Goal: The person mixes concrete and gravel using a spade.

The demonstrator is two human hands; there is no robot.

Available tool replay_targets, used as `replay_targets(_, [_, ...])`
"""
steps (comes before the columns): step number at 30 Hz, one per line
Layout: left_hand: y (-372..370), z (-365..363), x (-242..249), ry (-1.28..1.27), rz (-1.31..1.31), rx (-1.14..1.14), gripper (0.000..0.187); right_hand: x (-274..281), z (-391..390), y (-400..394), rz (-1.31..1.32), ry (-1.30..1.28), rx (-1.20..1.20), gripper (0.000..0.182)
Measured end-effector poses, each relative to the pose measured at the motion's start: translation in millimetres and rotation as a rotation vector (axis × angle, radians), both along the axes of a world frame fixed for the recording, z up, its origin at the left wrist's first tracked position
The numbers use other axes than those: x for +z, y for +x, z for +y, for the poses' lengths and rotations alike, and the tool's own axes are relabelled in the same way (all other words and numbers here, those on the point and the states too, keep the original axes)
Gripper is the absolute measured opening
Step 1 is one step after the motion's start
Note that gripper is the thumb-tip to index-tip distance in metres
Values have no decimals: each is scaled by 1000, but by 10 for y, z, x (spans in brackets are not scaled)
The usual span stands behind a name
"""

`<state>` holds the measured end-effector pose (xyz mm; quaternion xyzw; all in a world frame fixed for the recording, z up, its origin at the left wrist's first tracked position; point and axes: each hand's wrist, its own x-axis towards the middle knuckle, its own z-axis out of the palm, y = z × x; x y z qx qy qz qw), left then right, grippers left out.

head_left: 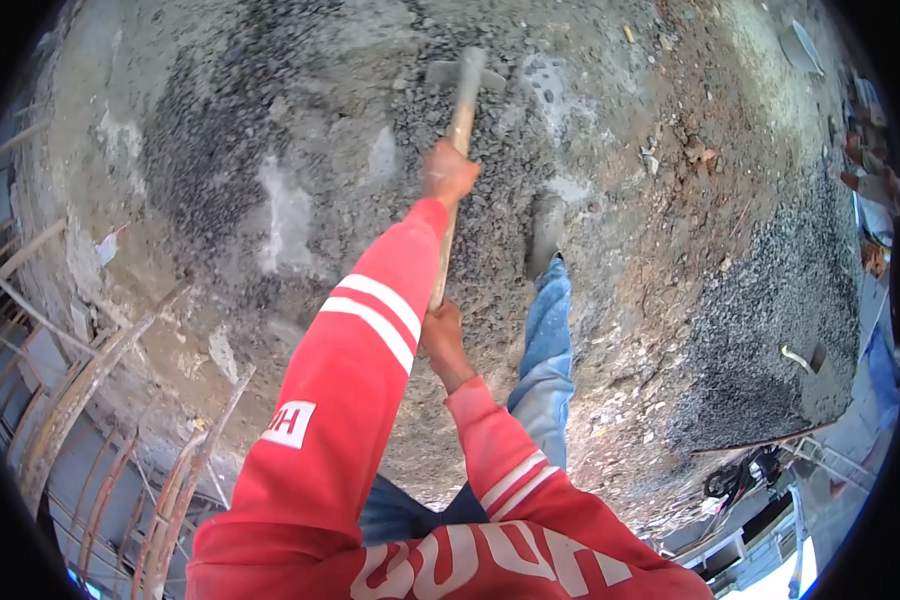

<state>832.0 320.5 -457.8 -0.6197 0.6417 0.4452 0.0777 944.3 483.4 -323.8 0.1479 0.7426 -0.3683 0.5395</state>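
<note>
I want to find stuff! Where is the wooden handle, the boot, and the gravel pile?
wooden handle [459, 125], head view, on the shaft above the upper hand.
boot [544, 233], head view, on its dusty top.
gravel pile [780, 290], head view, on its grey middle.

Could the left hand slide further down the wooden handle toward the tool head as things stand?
Probably yes. The left hand grips the wooden handle with bare shaft showing between it and the tool head; nothing sits in that stretch. The right hand holds lower.
</note>
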Motion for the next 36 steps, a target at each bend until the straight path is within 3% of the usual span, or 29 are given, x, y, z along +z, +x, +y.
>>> replay_targets(2, [77,-11,43,-71,-52,-29,40,-56,67,146,-221,-149,-203,30])
replay_targets(4, [400,52,157,15,58,-9,43,85,137,288,-250,-118,-133,27])
replay_targets(6, [776,104,354,88,58,72,41,230,225,615,-252,-60,-92,11])
replay_targets(8, [1302,249,300,137,1,148,42,415,345,920,-285,-16,5,17])
replay_targets(10, [1849,465,313,120,39,217,41,335,675,1420,3,-13,254,26])
replay_targets(13, [2153,596,792,-29,-53,171,41,333,1023,1757,162,-117,376,32])
replay_targets(16, [2187,528,1093,-53,-4,332,38,443,977,1368,208,-133,499,39])
replay_targets(18, [1952,205,1478,-74,260,542,31,234,779,958,389,-235,594,34])
replay_targets(20, [1535,-280,1892,-201,507,652,24,13,256,427,473,-405,632,35])
replay_targets(21, [1410,-542,1875,-278,575,635,21,-151,-32,234,603,-484,623,32])
replay_targets(22, [1201,-845,2005,-308,617,677,21,-185,-381,-15,522,-489,663,34])
replay_targets(25, [931,-1557,1187,-639,539,543,15,-577,-919,-291,551,-554,740,36])
replay_targets(26, [867,-1643,828,-754,527,475,11,-745,-943,-241,498,-460,730,35])
replay_targets(27, [895,-1611,371,-747,532,481,11,-864,-942,-192,451,-365,717,34])
replay_targets(29, [1130,-1381,-449,-513,178,520,14,-843,-740,-29,405,-197,755,34])
replay_targets(31, [1523,-1209,-477,-42,160,713,25,-687,-555,355,349,-33,782,34])
replay_targets(33, [1962,-984,-648,67,181,727,23,-517,-470,616,326,32,843,39])
replay_targets(36, [2297,-459,-509,105,217,827,17,-451,-26,933,309,105,912,45])
